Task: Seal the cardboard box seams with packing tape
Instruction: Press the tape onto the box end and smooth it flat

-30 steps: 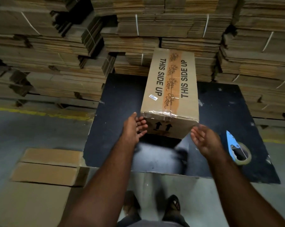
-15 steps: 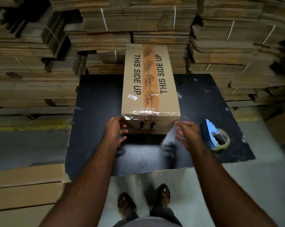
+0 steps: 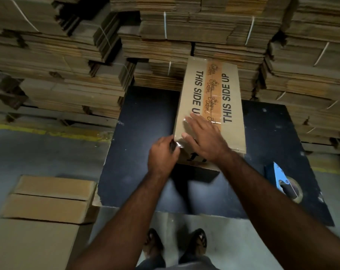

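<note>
- Seemingly mid-seal, a cardboard box (image 3: 210, 106) printed "THIS SIDE UP" lies on a dark counter (image 3: 145, 121), its long axis running away from the person.
- Orange tape (image 3: 212, 94) runs along the top seam.
- At the box's near left corner, the left hand (image 3: 161, 154) curls its fingers and pinches a shiny strip of clear tape (image 3: 178, 144).
- Crossing over from the right, the right hand (image 3: 204, 137) lies flat, fingers straight, pressing the box top beside that corner.
- A blue tape dispenser (image 3: 282, 180) rests untouched well to the right.

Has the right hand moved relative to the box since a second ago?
Yes. The right hand went from beside the box's near right corner onto its top.
</note>
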A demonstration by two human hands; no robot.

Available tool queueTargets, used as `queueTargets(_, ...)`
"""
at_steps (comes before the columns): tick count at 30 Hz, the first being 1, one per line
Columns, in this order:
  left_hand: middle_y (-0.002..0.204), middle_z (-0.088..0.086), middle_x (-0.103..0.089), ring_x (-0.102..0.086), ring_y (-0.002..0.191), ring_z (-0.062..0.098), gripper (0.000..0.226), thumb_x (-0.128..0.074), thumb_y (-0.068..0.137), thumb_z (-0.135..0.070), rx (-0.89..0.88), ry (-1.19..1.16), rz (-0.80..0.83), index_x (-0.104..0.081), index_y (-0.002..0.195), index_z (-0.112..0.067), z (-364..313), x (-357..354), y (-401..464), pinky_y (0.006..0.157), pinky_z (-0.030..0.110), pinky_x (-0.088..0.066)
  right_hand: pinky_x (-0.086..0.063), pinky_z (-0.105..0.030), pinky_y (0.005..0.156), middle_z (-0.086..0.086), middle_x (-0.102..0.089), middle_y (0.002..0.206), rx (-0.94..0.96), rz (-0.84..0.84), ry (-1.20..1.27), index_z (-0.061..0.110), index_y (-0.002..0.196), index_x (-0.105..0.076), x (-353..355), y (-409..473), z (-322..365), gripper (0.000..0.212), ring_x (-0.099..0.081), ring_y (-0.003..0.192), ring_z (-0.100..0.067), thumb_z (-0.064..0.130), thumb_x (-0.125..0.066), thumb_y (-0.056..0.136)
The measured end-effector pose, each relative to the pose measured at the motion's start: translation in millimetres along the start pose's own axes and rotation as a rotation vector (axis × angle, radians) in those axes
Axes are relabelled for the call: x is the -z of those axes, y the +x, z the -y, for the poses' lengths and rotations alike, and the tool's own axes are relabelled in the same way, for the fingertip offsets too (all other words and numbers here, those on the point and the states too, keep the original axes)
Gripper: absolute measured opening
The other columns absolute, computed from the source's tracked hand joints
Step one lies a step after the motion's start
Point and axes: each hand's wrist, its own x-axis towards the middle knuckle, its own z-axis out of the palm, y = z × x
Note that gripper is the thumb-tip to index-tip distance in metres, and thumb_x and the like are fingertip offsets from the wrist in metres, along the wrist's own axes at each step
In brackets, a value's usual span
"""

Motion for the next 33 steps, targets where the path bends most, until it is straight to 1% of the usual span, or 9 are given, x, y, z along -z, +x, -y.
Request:
queueTargets(4,0.12,0.016,-0.071,-0.067,0.106,0.036,0.058,-0.066,0.086,-0.016,0.062,-0.028,0.064,-0.054,0.142,-0.013,-6,0,-10,0.094,0.035,-0.05,-0.016,-0.049,0.119,0.002,-0.017,0.166,0.003,0.053,-0.14,0.022,0.159,-0.019,-17,4,-8,0.073,-0.014,0.152,-0.017,0.064,-0.017,0.098)
queueTargets(7,0.129,0.016,-0.065,-0.064,0.112,0.034,0.082,-0.058,0.089,-0.008,0.121,-0.12,0.189,-0.019,0.159,-0.023,-8,-5,-29,0.095,0.029,-0.047,-0.017,-0.05,0.119,-0.001,-0.018,0.166,0.002,0.021,-0.229,0.019,0.159,-0.018,-21,2,-3,0.077,-0.016,0.152,-0.02,0.066,-0.012,0.098)
queueTargets(10,0.149,0.007,-0.05,-0.054,0.129,0.025,0.1,-0.057,0.088,-0.002,0.192,-0.336,0.347,0.005,0.158,-0.037,-1,-12,-38,0.104,0.026,-0.042,-0.023,-0.051,0.117,-0.004,-0.022,0.165,-0.01,-0.008,-0.3,0.016,0.158,-0.021,-23,0,2,0.079,-0.02,0.151,-0.023,0.067,-0.011,0.099)
queueTargets(14,0.16,-0.002,-0.033,-0.049,0.132,0.018,0.102,-0.06,0.08,-0.012,0.299,-0.603,0.437,0.0,0.157,-0.044,11,-18,-31,0.107,0.037,-0.047,-0.027,-0.051,0.115,-0.008,-0.026,0.163,-0.021,-0.028,-0.347,0.013,0.157,-0.025,-28,1,5,0.079,-0.025,0.15,-0.025,0.067,-0.016,0.1)
queueTargets(17,0.165,-0.005,-0.018,-0.025,0.147,0.012,0.085,-0.054,0.085,-0.054,0.434,-0.801,0.417,-0.014,0.158,-0.035,10,-18,-9,0.122,0.038,-0.023,-0.027,-0.051,0.115,-0.008,-0.024,0.164,-0.015,-0.022,-0.354,0.012,0.158,-0.022,-27,1,4,0.082,-0.023,0.151,-0.025,0.068,-0.027,0.098)
queueTargets(19,0.166,-0.011,-0.009,-0.011,0.149,0.006,0.084,-0.027,0.085,-0.082,0.405,-0.771,0.438,-0.011,0.157,-0.041,3,-17,6,0.124,0.041,-0.01,-0.023,-0.052,0.118,-0.008,-0.016,0.166,0.009,0.025,-0.366,0.011,0.159,-0.015,-25,-1,3,0.092,-0.016,0.152,-0.025,0.067,-0.045,0.092)
queueTargets(23,0.166,-0.015,0.007,-0.001,0.152,0.003,0.072,-0.013,0.089,-0.079,0.154,-0.584,0.334,0.005,0.152,-0.048,3,-29,13,0.126,0.044,-0.012,-0.019,-0.054,0.119,-0.009,-0.003,0.168,0.042,0.118,-0.375,0.01,0.159,-0.002,-21,-4,0,0.122,-0.007,0.154,-0.027,0.049,-0.078,0.073)
queueTargets(28,0.167,-0.006,-0.015,-0.039,0.143,0.025,0.066,-0.014,0.088,-0.081,-0.056,-0.373,0.291,0.012,0.146,-0.063,30,-39,20,0.11,0.049,-0.043,-0.021,-0.052,0.117,-0.01,-0.007,0.167,0.069,0.127,-0.356,0.009,0.159,-0.004,-20,0,-9,0.127,-0.011,0.153,-0.028,0.041,-0.083,0.065)
queueTargets(33,0.167,-0.001,-0.016,-0.027,0.148,0.029,0.072,-0.014,0.094,-0.073,-0.083,-0.158,0.437,0.021,0.151,-0.047,49,-34,22,0.115,0.059,-0.029,-0.018,-0.053,0.12,-0.008,0.001,0.168,0.071,0.178,-0.352,0.011,0.159,0.004,-16,1,-7,0.131,-0.004,0.153,-0.025,0.042,-0.083,0.066)
